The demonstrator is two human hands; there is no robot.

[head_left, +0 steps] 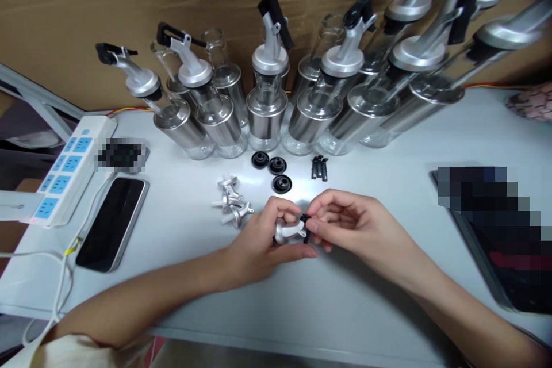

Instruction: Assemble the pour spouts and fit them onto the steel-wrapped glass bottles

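My left hand [263,238] is closed around a silver pourer spout [288,233] near the front middle of the white table [353,293]. My right hand [345,221] pinches a small black cap piece [305,220] right at the spout's tip, so the two hands touch. Just left of my hands lie loose silver spouts [233,202]. Behind them sit three black round gaskets [276,169] and a few small black clips [319,168].
Several glass and steel oil bottles [267,109] stand in a row at the back, some with spouts fitted. A white power strip [69,169] and a dark phone [112,223] lie at the left. A dark tablet [500,236] lies at the right. Another person's hand [532,100] shows far right.
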